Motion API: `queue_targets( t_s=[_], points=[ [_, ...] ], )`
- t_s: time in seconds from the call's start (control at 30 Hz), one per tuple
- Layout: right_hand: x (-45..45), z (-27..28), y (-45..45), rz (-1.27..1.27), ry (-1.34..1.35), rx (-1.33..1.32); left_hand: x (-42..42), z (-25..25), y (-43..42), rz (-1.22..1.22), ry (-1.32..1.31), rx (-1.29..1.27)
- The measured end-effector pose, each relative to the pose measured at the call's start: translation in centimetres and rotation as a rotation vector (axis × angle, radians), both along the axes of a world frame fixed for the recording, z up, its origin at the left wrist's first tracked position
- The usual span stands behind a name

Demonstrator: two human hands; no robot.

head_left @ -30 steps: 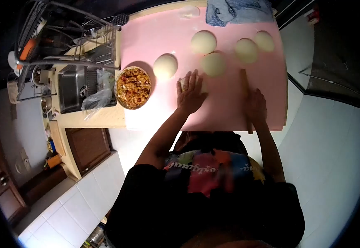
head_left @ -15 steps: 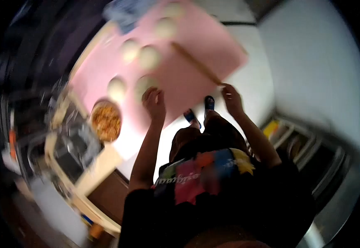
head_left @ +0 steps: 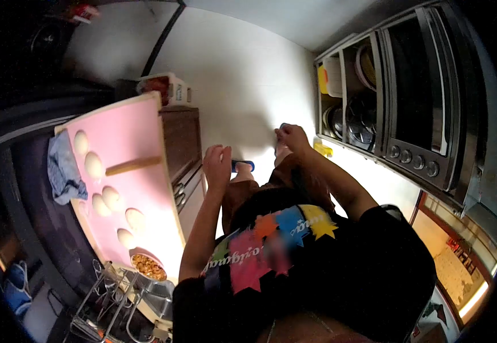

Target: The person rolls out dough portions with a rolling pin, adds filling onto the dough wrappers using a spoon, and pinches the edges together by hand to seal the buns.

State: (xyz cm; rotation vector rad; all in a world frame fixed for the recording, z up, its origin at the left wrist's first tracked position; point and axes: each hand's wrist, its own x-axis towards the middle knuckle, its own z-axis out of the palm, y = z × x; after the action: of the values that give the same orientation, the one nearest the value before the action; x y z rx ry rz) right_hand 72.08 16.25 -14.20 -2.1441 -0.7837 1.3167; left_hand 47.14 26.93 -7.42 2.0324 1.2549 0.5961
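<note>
My left hand (head_left: pixel 218 166) hangs beside the counter's front edge, fingers loosely bent and apart, with nothing in it. Over the floor, my right hand (head_left: pixel 292 139) is held out with loosely curled fingers, and no object shows in it. A wooden rolling pin (head_left: pixel 133 166) lies on the pink mat (head_left: pixel 137 128), apart from both hands. Several pale dough balls, including one dough ball (head_left: pixel 93 164), rest along the mat's far side. A bowl of chopped filling (head_left: pixel 148 267) stands at the mat's near end.
A crumpled blue cloth (head_left: pixel 64 168) lies at the mat's edge. A wire dish rack (head_left: pixel 103 306) is by the sink. To the right stand an oven with knobs (head_left: pixel 414 162) and shelves holding pans (head_left: pixel 361 120). A white container (head_left: pixel 174 88) stands beyond the counter.
My body has turned right, so the counter now lies to my left. My left hand has left the dough ball; my right hand has come away from the rolling pin, which stays on the mat.
</note>
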Motion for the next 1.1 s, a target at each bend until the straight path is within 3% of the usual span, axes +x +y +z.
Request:
queue_targets(
  t_s=[0.07,0.13,0.17,0.27,0.4,0.43,0.47,0.53,0.57,0.6,0.63,0.67,0.77,0.87,0.9,0.97,1.1],
  points=[
    [5.6,-9.3,-5.0,-0.163,-0.109,0.171,6.0,-0.9,-0.8,-0.095,0.174,-0.1],
    [10.1,-5.4,-5.6,-0.481,0.152,-0.035,11.2,-2.4,-1.4,-0.188,0.175,-0.264],
    [11.8,-6.7,-6.7,-0.609,0.184,0.009,13.5,-4.0,-1.2,-0.291,0.243,-0.398],
    [16.8,-8.3,-7.5,-0.873,0.2,0.091,20.2,-6.1,-0.5,-0.432,0.186,-0.473],
    [20.6,-12.7,-7.4,-0.901,0.16,-0.013,27.8,-10.9,0.3,-0.491,0.232,-0.544],
    [22.6,-11.4,-5.8,-0.933,0.167,-0.045,30.2,-11.0,1.8,-0.494,0.202,-0.549],
    [23.1,-13.7,-5.2,-0.945,0.165,-0.048,31.4,-14.0,2.3,-0.493,0.187,-0.545],
    [24.9,-18.3,-4.9,-0.896,0.02,-0.069,35.0,-19.0,3.3,-0.542,0.211,-0.562],
    [26.1,-22.4,-5.8,-0.601,-0.359,-0.159,36.8,-20.8,3.5,-0.53,0.175,-0.598],
    [26.7,-23.8,-5.5,-0.609,-0.362,-0.166,38.6,-23.0,3.6,-0.52,0.143,-0.636],
    [27.3,-24.0,-4.7,-0.495,-0.553,-0.18,40.5,-25.6,3.7,-0.539,0.105,-0.623],
    [30.3,-20.9,-2.6,-0.367,-0.752,-0.205,44.4,-24.7,5.1,-0.534,0.019,-0.639],
    [31.9,-24.9,-2.2,-0.293,-0.918,-0.15,49.9,-31.0,5.2,-0.539,-0.029,-0.651],
    [33.4,-28.6,-2.4,-0.229,-1.036,-0.11,54.6,-33.7,6.0,-0.494,0.001,-0.66],
    [35.9,-25.7,-0.6,-0.188,-1.075,-0.159,58.3,-31.7,7.7,-0.495,-0.011,-0.794],
    [35.6,-26.0,0.6,-0.144,-1.141,-0.198,59.7,-32.3,8.8,-0.518,-0.101,-1.029],
    [37.5,-29.6,0.4,-0.128,-1.196,-0.23,65.3,-40.1,8.1,-0.367,-0.382,-1.309]
  ],
)
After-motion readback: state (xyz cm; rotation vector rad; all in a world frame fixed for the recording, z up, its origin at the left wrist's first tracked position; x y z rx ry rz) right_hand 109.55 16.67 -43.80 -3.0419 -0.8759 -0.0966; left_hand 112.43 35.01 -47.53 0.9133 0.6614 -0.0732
